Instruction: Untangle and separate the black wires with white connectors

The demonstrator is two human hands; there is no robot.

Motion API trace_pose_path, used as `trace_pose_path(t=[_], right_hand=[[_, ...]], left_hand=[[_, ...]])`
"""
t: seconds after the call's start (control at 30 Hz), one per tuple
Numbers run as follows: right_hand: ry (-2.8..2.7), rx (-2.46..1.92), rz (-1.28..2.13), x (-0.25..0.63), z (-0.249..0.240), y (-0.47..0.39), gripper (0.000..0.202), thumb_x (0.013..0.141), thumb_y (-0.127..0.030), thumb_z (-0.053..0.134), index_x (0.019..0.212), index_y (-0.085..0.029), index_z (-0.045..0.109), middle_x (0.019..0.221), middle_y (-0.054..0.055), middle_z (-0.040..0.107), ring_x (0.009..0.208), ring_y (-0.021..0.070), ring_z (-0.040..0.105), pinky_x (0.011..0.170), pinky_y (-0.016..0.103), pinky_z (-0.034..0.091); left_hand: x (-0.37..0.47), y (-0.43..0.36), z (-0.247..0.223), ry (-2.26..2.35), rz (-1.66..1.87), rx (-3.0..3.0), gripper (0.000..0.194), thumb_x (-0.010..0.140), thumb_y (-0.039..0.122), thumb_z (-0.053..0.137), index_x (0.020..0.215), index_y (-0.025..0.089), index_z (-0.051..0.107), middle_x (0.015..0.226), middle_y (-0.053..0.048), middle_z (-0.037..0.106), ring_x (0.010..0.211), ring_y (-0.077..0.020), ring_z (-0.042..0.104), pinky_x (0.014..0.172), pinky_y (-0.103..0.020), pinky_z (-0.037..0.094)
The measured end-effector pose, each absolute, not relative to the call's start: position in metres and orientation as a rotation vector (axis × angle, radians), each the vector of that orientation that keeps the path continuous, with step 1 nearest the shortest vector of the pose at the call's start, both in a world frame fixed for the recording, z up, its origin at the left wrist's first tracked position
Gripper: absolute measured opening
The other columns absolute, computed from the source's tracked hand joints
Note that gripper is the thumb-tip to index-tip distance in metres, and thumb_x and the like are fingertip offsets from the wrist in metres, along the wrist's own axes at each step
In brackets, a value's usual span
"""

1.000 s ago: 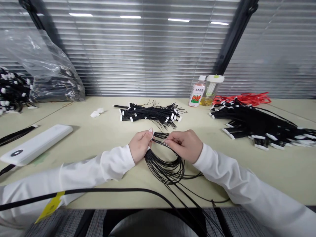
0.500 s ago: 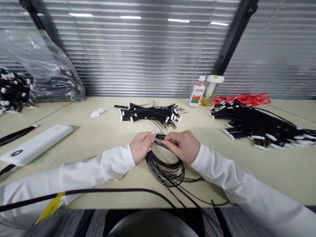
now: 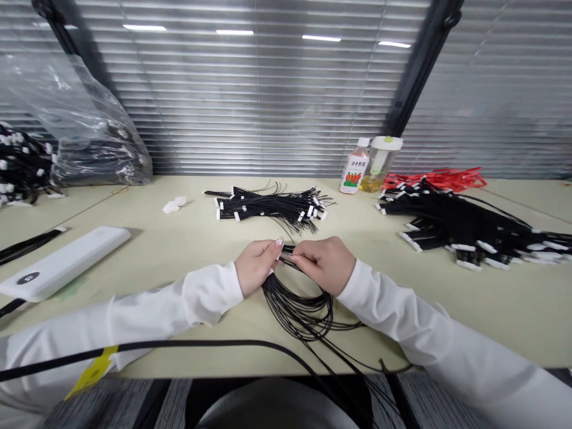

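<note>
Near the table's front, my left hand [image 3: 258, 265] is closed on a white connector [image 3: 280, 249] at the end of a looped bundle of black wires [image 3: 304, 316]. Fingers of my right hand [image 3: 326, 264] pinch black wires just right of that connector, close to my left fingertips. Below both hands the bundle curves down in loops, and loose strands run over the front edge. The exact wire between my right fingertips is too small to make out.
Black wires with white connectors [image 3: 272, 205] lie behind my hands. A larger pile [image 3: 460, 217], red wires [image 3: 465, 179], a bottle [image 3: 355, 167] and a cup [image 3: 379, 164] stand right. A white power bank [image 3: 67, 262] and plastic bag [image 3: 102, 149] are left. A black cable [image 3: 201, 344] crosses in front.
My right hand has moved slightly left, nearer to my left fingertips. My left hand keeps its hold on the connector.
</note>
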State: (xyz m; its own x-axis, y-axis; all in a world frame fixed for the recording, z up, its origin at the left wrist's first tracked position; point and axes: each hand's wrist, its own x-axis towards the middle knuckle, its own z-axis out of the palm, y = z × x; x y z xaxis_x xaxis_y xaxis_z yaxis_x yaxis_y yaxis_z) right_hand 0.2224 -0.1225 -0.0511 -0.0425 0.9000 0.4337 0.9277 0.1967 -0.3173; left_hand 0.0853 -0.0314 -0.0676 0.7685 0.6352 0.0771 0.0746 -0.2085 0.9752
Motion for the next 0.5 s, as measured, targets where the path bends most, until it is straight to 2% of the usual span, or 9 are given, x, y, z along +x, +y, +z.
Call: trace_pose_path(t=[0.2, 0.3, 0.43, 0.5], right_hand=[[-1.924, -1.824, 0.002, 0.228, -0.047, -0.119, 0.016, 0.075, -0.027, 0.048, 0.071, -0.018, 0.06, 0.048, -0.004, 0.049, 0.044, 0.0032, 0.038, 0.051, 0.016, 0.029], [-1.944, -1.904, 0.08, 0.239, -0.045, -0.117, 0.01, 0.07, -0.026, 0.055, 0.073, -0.017, 0.056, 0.048, -0.005, 0.048, 0.044, 0.0032, 0.038, 0.053, 0.016, 0.031], [-1.878, -1.924, 0.09, 0.251, -0.042, -0.119, 0.041, 0.054, -0.041, 0.068, 0.08, -0.015, 0.048, 0.053, -0.006, 0.047, 0.048, 0.0045, 0.04, 0.05, 0.016, 0.031], [-1.856, -1.913, 0.095, 0.253, -0.039, -0.122, 0.05, 0.048, -0.046, 0.07, 0.08, -0.016, 0.046, 0.055, -0.006, 0.045, 0.048, 0.0045, 0.037, 0.047, 0.016, 0.03]], left_hand=[[0.087, -0.029, -0.069, 0.616, 0.605, 1.65, 0.043, 0.073, 0.053, 0.041, 0.058, 0.013, 0.048, 0.04, 0.006, 0.036, 0.038, -0.0034, 0.032, 0.038, -0.016, 0.026], [0.089, -0.027, -0.07, 0.709, 0.624, 1.538, 0.044, 0.07, 0.056, 0.043, 0.059, 0.014, 0.048, 0.038, 0.006, 0.035, 0.032, -0.004, 0.031, 0.031, -0.016, 0.023], [0.091, -0.025, -0.071, 0.785, 0.662, 1.453, 0.045, 0.067, 0.059, 0.045, 0.06, 0.015, 0.049, 0.037, 0.006, 0.033, 0.028, -0.0047, 0.028, 0.025, -0.017, 0.02], [0.091, -0.025, -0.07, 0.771, 0.695, 1.444, 0.044, 0.067, 0.058, 0.046, 0.058, 0.015, 0.049, 0.036, 0.007, 0.032, 0.028, -0.0041, 0.027, 0.025, -0.017, 0.02]])
